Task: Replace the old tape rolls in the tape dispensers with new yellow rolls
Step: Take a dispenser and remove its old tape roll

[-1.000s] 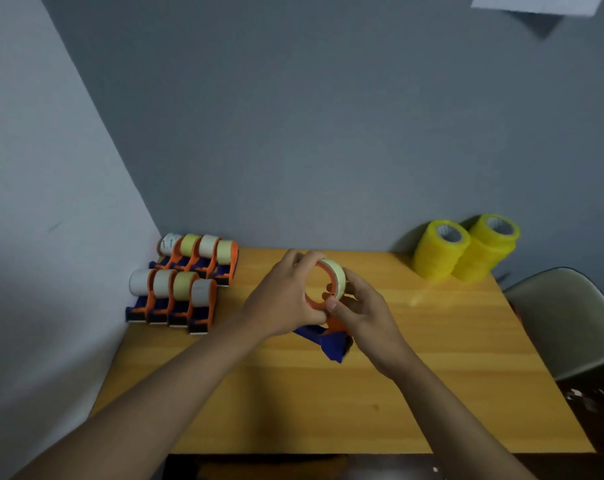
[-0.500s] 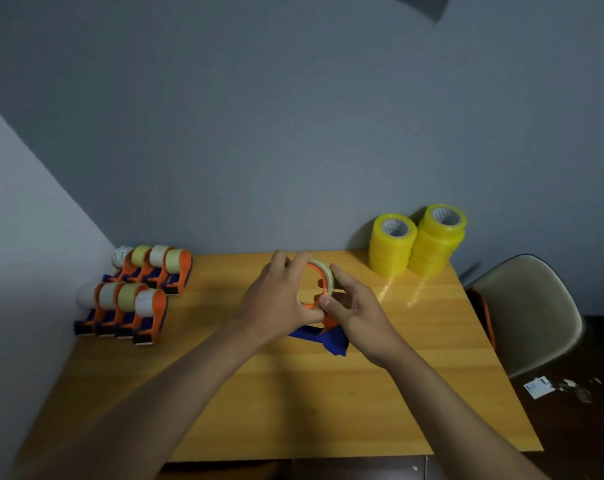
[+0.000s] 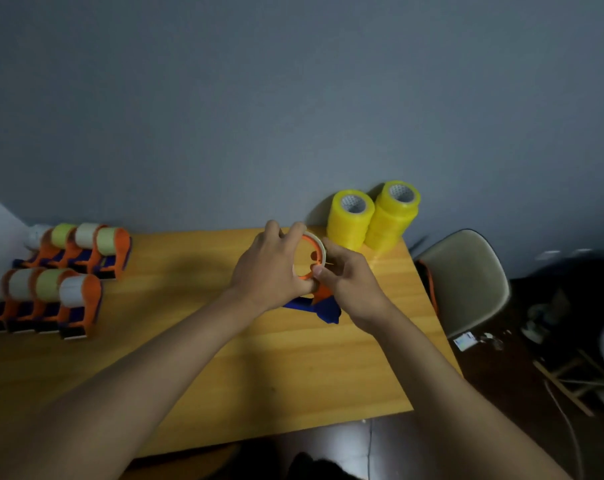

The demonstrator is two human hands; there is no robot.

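A wooden table (image 3: 224,368) stands against the grey wall. At its far left, tape dispensers (image 3: 61,271) with orange frames stand in two rows. At the far right corner, two stacks of yellow tape rolls (image 3: 373,220) stand side by side.

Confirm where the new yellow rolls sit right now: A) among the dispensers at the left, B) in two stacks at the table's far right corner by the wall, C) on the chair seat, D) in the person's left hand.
B: the yellow rolls stand in two stacks on the table at its far right corner against the wall, apart from the chair and the dispensers at the left.
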